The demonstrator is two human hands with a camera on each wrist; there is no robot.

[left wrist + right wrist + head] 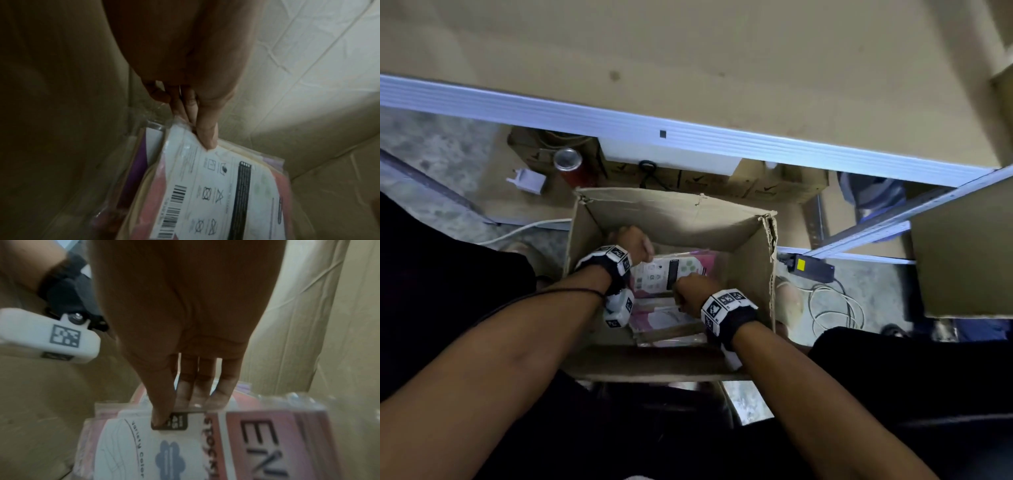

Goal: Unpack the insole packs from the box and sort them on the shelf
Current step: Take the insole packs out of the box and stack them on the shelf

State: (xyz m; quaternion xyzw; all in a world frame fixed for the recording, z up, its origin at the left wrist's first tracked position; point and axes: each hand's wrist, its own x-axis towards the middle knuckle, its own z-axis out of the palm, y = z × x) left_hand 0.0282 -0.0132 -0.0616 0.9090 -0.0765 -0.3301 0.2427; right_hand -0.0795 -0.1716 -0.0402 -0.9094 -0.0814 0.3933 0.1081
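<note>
Both hands are down inside the open cardboard box [671, 219], which stands on the floor below the front rail of the shelf [688, 137]. Several pink and white insole packs [671, 274] lie stacked flat on the box bottom. The left hand [631, 241] is at the far left corner of the stack, its thumb [207, 134] pressed on the top pack's white back label and its fingers tucked under that edge, pinching the pack. The right hand [693, 286] is at the near side of the stack; its thumb [162, 410] presses on a dark size tag on a lower pack [164, 451] while its fingers, close together, reach behind that pack's edge.
</note>
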